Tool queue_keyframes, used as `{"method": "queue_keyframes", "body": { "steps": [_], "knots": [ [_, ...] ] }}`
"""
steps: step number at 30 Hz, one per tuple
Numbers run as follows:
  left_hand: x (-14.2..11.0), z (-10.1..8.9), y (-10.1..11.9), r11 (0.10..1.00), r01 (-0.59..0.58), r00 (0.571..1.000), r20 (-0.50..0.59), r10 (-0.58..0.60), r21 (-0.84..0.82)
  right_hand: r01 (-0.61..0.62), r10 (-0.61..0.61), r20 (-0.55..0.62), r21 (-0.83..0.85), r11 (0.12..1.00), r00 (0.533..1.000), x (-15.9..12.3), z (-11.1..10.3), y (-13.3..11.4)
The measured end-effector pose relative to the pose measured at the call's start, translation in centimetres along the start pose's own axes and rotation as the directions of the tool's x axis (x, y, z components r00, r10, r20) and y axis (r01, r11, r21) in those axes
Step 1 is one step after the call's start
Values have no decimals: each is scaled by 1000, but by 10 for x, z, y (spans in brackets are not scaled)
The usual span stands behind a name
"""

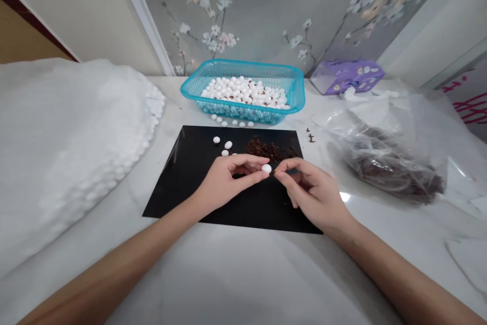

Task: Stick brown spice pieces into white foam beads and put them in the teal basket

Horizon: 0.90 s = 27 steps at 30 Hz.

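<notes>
My left hand (228,180) pinches a small white seed (267,168) between thumb and fingertips, above a black sheet (182,183). My right hand (310,190) is right beside it, its thumb and forefinger pinched together almost touching the seed; what they hold, if anything, is too small to make out. A pile of dark red-brown peel bits (268,150) lies on the sheet just beyond my hands. Three loose white seeds (224,145) lie on the sheet's far left part.
A turquoise basket (243,107) full of white seeds stands behind the sheet, several seeds spilled at its foot. A clear plastic bag with dark contents (384,160) lies at the right. A purple tissue pack (344,75) is behind it. A white cloth-covered mound (68,137) fills the left.
</notes>
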State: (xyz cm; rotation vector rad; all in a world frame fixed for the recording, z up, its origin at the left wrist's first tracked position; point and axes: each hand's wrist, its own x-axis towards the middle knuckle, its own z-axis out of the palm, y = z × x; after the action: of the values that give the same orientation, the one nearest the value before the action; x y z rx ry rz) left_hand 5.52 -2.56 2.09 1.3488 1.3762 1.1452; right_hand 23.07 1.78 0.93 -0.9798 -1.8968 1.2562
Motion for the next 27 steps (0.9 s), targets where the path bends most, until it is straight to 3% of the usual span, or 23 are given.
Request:
{"method": "queue_keyframes", "body": {
  "steps": [9,21,27],
  "knots": [
    [1,-1,-2,999,24,1000,16,-24,-21,41,-41,48,12,999,998,-2,-1,3],
    [2,-3,-7,992,41,996,85,-32,-116,42,-41,26,-39,998,999,-1,-1,2],
    [4,-5,-6,986,71,990,130,-51,-149,135,-135,0,-67,989,991,-2,1,6]
  ]
}}
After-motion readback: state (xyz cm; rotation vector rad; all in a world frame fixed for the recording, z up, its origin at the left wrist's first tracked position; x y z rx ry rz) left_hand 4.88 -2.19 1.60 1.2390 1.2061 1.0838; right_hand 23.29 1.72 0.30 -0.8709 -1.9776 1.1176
